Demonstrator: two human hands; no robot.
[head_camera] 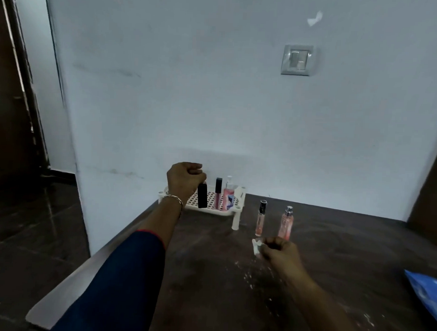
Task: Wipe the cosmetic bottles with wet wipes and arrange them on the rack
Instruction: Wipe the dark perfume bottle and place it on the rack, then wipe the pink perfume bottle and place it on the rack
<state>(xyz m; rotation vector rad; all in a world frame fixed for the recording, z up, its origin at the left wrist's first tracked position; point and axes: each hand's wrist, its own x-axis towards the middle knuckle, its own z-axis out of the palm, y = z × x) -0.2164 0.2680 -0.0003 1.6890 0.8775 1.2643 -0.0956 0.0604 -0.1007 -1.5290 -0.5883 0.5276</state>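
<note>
Black bottle (pixel 202 199): upright, held by its top, over the front left part of the rack; whether its base touches the rack surface cannot be told.
Left hand (pixel 184 180): fingers curled down, pinching the top of the black bottle; a thin bracelet (pixel 174 198) sits at the wrist and a dark blue sleeve (pixel 124 273) with a red edge covers the forearm.
Rack (pixel 193 201): small, white and perforated, raised on short legs, at the far edge of the table against the wall.
On the rack: a lip gloss tube (pixel 218 195) with a black cap and pink body stands just right of the black bottle; beside it, a pink bottle with a clear top (pixel 228 196).
Right hand (pixel 277 250): nearer the camera, fingers closed round a crumpled white wet wipe (pixel 256 246) that sticks out to its left.
Off the rack: two slim pink spray bottles stand on the table right of the rack, one black-capped (pixel 260 218), one silver-topped (pixel 286 223), just beyond the right hand.
Table (pixel 208 276): dark brown, dotted with white flecks (pixel 250 278) near the right hand.
Right edge: part of a blue packet (pixel 426 289) lies on the table.
Background: pale wall (pixel 190 102) with a silver switch plate (pixel 298 59).
</note>
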